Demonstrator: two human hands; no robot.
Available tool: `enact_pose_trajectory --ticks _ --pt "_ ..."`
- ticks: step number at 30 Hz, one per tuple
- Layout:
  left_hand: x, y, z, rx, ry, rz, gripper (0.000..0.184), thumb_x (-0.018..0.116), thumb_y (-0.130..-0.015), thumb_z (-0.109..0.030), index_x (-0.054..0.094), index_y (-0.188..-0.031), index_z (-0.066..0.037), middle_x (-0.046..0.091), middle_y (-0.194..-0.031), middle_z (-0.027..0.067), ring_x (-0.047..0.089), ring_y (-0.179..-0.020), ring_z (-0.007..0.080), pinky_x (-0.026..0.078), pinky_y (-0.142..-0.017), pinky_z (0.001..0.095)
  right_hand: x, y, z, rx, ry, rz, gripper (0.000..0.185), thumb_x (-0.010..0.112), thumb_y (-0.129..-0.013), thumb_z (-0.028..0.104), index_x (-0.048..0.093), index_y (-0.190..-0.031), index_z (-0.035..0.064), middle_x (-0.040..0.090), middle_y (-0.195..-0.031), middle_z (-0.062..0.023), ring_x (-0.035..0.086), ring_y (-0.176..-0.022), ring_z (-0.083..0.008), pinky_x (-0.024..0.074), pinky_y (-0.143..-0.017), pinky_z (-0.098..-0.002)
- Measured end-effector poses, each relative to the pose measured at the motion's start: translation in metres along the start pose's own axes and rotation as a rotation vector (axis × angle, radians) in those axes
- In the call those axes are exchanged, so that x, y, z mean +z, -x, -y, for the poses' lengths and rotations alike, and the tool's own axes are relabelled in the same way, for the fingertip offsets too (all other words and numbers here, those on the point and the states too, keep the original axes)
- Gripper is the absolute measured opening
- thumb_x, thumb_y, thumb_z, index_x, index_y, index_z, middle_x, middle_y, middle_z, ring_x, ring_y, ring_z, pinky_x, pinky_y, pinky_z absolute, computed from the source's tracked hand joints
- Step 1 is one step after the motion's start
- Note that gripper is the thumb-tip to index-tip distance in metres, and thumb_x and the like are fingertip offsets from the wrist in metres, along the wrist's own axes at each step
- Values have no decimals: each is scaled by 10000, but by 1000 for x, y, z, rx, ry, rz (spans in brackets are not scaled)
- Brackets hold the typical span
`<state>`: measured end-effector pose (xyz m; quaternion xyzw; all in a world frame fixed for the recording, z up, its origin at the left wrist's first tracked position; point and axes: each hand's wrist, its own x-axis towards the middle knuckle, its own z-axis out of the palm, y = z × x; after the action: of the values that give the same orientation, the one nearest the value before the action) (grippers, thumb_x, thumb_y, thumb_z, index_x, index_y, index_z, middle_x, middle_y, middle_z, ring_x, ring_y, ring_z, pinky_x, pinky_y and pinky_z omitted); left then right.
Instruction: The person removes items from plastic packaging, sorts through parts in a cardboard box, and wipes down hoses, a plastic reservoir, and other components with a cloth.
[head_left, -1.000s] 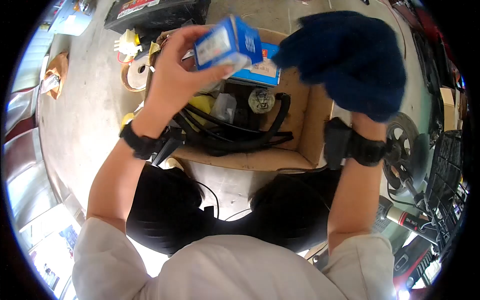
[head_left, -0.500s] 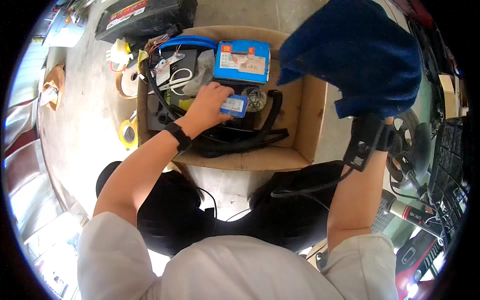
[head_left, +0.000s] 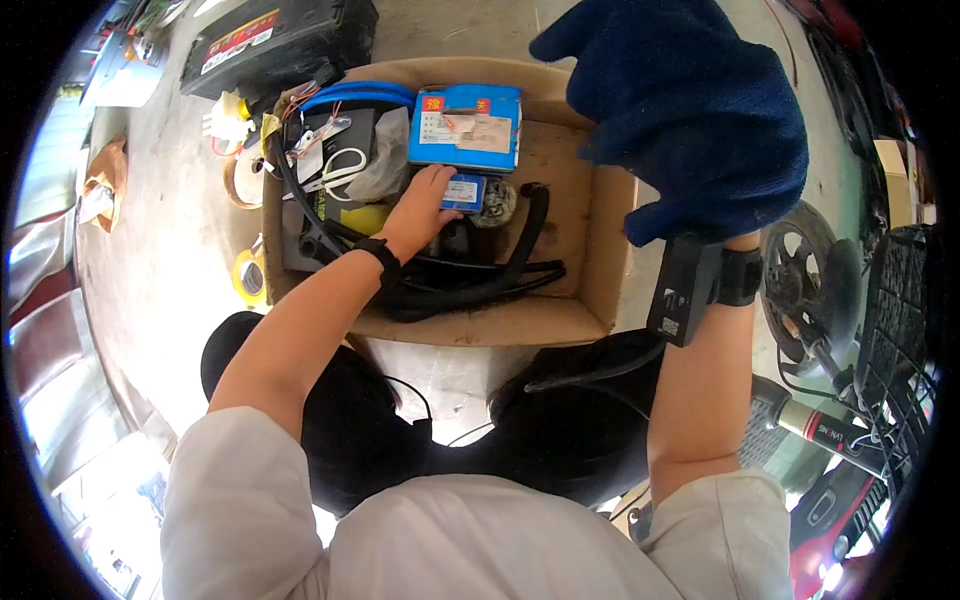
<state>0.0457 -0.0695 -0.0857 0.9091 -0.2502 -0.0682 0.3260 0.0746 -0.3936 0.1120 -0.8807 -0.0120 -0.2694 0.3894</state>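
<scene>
My left hand (head_left: 424,210) is closed on a small blue box (head_left: 463,193) inside the cardboard box (head_left: 490,328). The small box lies just below a larger blue box (head_left: 465,128) with a label. A round tape roll (head_left: 495,206) is to its right, and a black hose (head_left: 530,235) curves beyond it. A dark blue cloth (head_left: 700,120) hangs from my right hand, which it hides, outside the cardboard box's right side. White-handled scissors (head_left: 345,170) and a clear plastic bag (head_left: 382,160) lie left of the larger blue box.
A black battery (head_left: 280,45) stands behind the cardboard box at the left. Yellow tape (head_left: 248,278) and a brown tape roll (head_left: 243,180) are on the floor to the left. A wheel (head_left: 797,280) and a black basket (head_left: 895,330) are at the right.
My left hand has lowered the small blue box into the cardboard box, up against the larger blue box. The dark blue cloth rose, then shifted slightly left with my right arm.
</scene>
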Motion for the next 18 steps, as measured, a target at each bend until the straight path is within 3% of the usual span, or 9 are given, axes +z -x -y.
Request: enact_pose_trajectory --ticks 9,12,15,18 --pt "-8 -4 -15 -63 147 44 665 739 -654 -39 410 -1232 -21 419 -1226 192 422 -1128 384 365 -959 437 2 1 0 0 -21 -9 526 722 -633 319 574 -1065 58 608 -975 -128 570 -925 -301 442 -827 -385" --pt "-9 3 -10 6 -35 -16 646 734 -642 -20 441 -1218 -20 428 -1212 186 407 -1152 369 362 -974 413 3 2 1 -2 -17 -9 521 718 -638 315 573 -1066 56 609 -978 -129 569 -928 -302 440 -830 -386" --pt "-13 7 -13 -82 -186 0 652 737 -618 -15 462 -1209 -32 435 -1202 191 390 -1161 371 348 -981 431 8 2 3 1 -29 -11 516 715 -643 312 573 -1066 54 609 -980 -129 568 -931 -302 438 -832 -387" --pt "-27 7 -18 -66 -85 -19 650 743 -594 -19 484 -1191 -36 427 -1214 197 374 -1173 369 341 -982 439 10 3 5 5 -27 -11 511 711 -647 308 572 -1067 52 609 -983 -129 567 -935 -303 437 -835 -388"
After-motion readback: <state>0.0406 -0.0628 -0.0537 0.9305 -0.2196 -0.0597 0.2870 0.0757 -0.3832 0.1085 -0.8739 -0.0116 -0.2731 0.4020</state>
